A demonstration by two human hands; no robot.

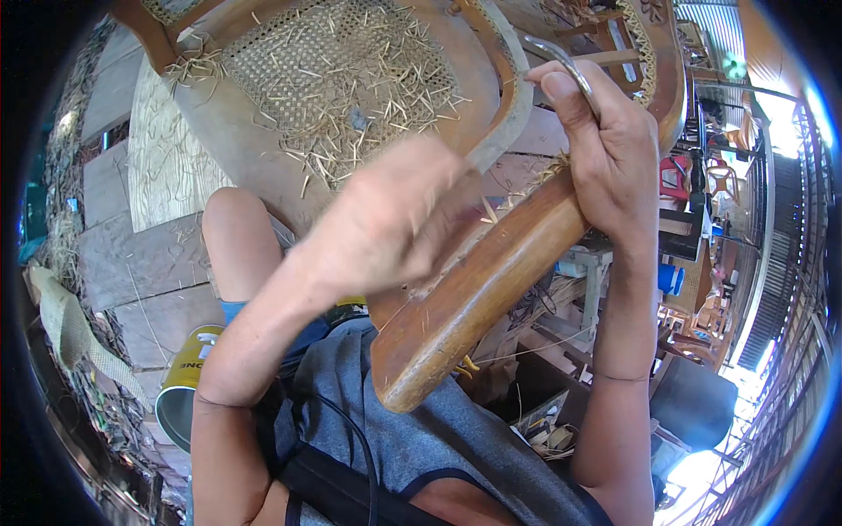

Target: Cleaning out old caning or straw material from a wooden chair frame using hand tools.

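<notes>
A curved metal rod, bent like a hook, sticks up from my right hand, whose thumb presses against it. The heel of that hand rests at the far end of a thick varnished wooden chair part, which slants across my lap. Bits of broken cane stand along the wood's inner edge. My left hand is blurred by motion over the near part of that edge. Its fingers are curled closed, and what they hold is hidden.
Ahead stands a wooden chair with a woven cane seat strewn with cane scraps. A yellow can is by my left elbow. Cane webbing lies at the far left. A dark box of scraps sits low right; furniture stands behind.
</notes>
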